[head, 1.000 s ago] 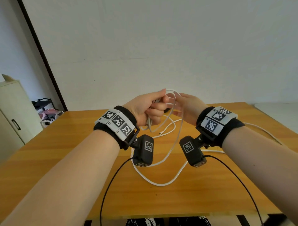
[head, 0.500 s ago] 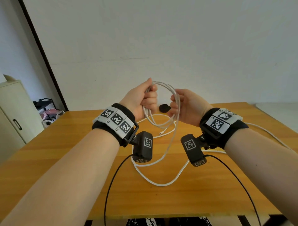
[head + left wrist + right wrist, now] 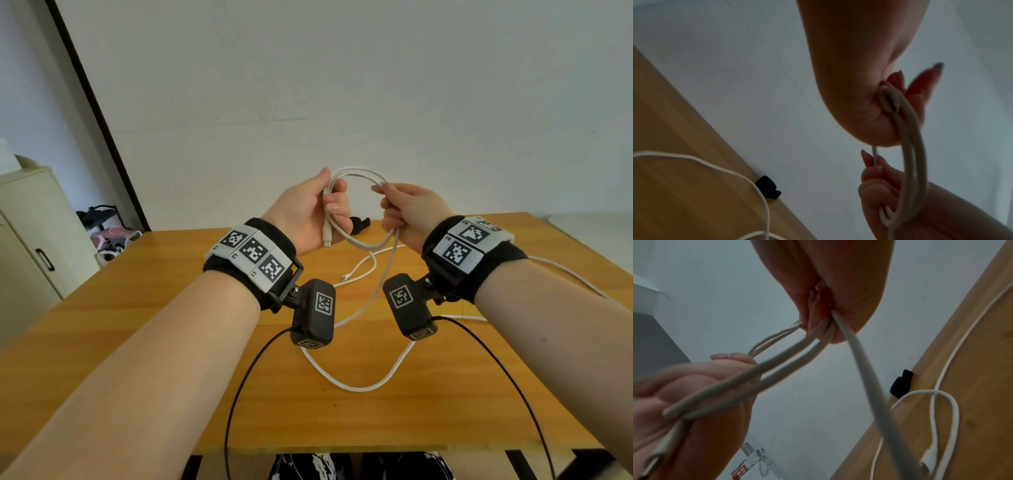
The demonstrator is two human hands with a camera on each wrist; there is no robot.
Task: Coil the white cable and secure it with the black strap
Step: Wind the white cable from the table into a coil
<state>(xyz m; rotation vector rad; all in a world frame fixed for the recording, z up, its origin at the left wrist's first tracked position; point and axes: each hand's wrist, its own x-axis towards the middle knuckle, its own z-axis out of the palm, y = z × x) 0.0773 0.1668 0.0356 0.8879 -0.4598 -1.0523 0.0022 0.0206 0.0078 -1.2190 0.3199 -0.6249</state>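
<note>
A: White cable (image 3: 356,173), thin and round. Two or three loops held up in the air between both hands, above the tabletop (image 3: 144,318).

B: Grip?

A: Left hand (image 3: 305,216) has thumb and fingers curled round the left side of the loops; a plug end hangs just below its palm. Right hand (image 3: 409,212) pinches the right side, fingers closed on the strands. Hands near each other, not touching.

B: The rest of the cable?

A: Drops from the right hand, sags in a long slack curve onto the tabletop below the wrists, runs off past the right forearm. The second plug lies on the wood below the hands.

B: Strap?

A: Black strap (image 3: 359,224), crumpled, on the tabletop beyond the hands, partly hidden behind the left fingers.

B: Unclear bits?

A: Exact loop count: strands overlap, and the wrist views are blurred.
</note>
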